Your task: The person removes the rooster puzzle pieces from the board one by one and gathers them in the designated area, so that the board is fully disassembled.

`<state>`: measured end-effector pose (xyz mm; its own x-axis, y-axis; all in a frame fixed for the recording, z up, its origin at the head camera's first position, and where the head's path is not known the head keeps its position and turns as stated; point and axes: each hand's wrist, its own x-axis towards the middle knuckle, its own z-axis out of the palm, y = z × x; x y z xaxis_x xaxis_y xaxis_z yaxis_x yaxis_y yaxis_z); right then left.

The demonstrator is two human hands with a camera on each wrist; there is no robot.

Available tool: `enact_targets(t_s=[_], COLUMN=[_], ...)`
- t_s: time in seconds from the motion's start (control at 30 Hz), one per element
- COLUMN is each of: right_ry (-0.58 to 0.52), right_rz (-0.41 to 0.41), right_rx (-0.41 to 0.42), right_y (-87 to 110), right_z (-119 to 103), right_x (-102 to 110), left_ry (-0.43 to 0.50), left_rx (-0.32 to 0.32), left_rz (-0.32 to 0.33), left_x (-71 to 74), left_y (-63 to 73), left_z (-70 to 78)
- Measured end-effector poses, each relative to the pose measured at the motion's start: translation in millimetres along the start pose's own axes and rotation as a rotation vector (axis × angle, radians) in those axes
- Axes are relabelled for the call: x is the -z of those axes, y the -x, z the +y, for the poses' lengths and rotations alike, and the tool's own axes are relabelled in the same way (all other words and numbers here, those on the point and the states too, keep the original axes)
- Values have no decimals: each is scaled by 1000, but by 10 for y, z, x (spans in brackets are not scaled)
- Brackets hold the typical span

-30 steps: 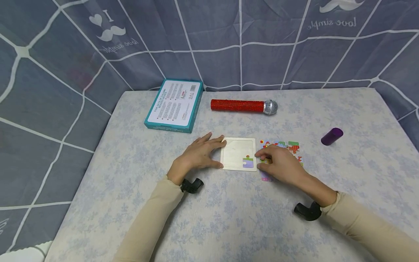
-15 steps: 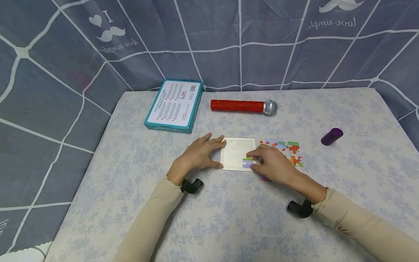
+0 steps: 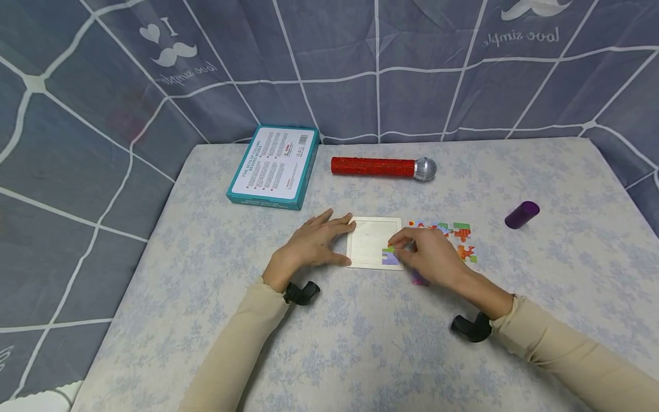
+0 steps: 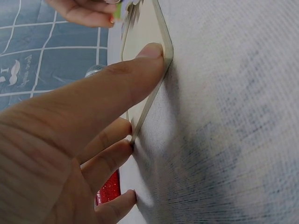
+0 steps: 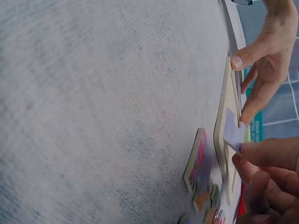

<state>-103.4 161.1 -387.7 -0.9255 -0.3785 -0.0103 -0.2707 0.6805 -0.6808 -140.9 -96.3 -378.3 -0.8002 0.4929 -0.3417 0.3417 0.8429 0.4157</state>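
A square, pale wooden puzzle tray (image 3: 365, 243) lies flat on the table. My left hand (image 3: 315, 240) rests at its left side, fingers spread, the thumb on the near corner and fingertips at the far one. A purple and green jigsaw piece (image 3: 389, 259) is in the tray's near right corner. My right hand (image 3: 433, 257) pinches this piece by its right edge between thumb and index finger. In the right wrist view the jigsaw piece (image 5: 232, 128) looks slightly tilted. Loose jigsaw pieces (image 3: 465, 252) lie right of the tray, partly hidden under my right hand.
Behind the tray lies a red microphone (image 3: 374, 166) with a silver head. A teal and white box (image 3: 274, 166) sits at the back left. To the right is a purple cylinder (image 3: 522, 215). A grey patterned cloth (image 3: 340, 103) hangs behind the table.
My right hand has moved left from beside the tray onto its near right corner, and over the last half second its fingers have shifted slightly at the piece. My left hand has stayed put.
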Motion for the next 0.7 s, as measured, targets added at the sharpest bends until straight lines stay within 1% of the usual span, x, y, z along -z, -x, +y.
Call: enact_targets(t_s=[0.23, 0.4, 0.5, 0.6, 0.7], right_ry=[-62, -112, -146, -182, -191], right_rz=[15, 49, 50, 22, 7], right_rx=[-6, -24, -59, -107, -162], right_y=[0, 22, 71, 154, 263], right_z=[35, 70, 95, 149, 229], right_x=[-5, 1, 61, 162, 278], left_ry=[1, 6, 9, 11, 13], left_rx=[3, 2, -2, -3, -4], left_rz=[-5, -3, -1, -2, -2], left_x=[-2, 2, 0, -3, -3], left_y=[1, 4, 2, 1, 3], left_z=[-2, -6, -8, -10, -10])
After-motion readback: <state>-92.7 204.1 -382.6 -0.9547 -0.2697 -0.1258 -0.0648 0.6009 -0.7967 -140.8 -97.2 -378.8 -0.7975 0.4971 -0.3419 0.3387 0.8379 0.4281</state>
